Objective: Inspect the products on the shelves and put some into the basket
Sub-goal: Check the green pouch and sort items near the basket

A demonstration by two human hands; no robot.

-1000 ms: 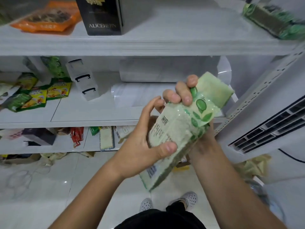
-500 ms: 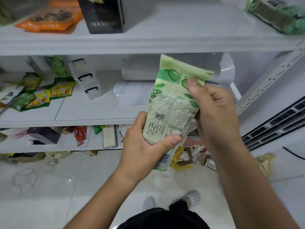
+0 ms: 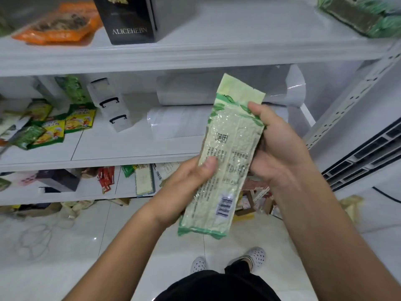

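Inspection is the step in hand: my left hand [image 3: 184,187] and right hand [image 3: 280,146] both pinch the green packet [image 3: 225,157], upright before the shelves [image 3: 195,55], and next I need the basket, which is nowhere in view.

Long pale-green vacuum-packed rice packet [image 3: 227,153], nearly upright, printed back with barcode facing the camera, before the shelves [image 3: 195,59]

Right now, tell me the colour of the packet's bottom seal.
Green, on the packet; head view shows it.

Green packet [image 3: 225,161] between both hands [image 3: 280,146]
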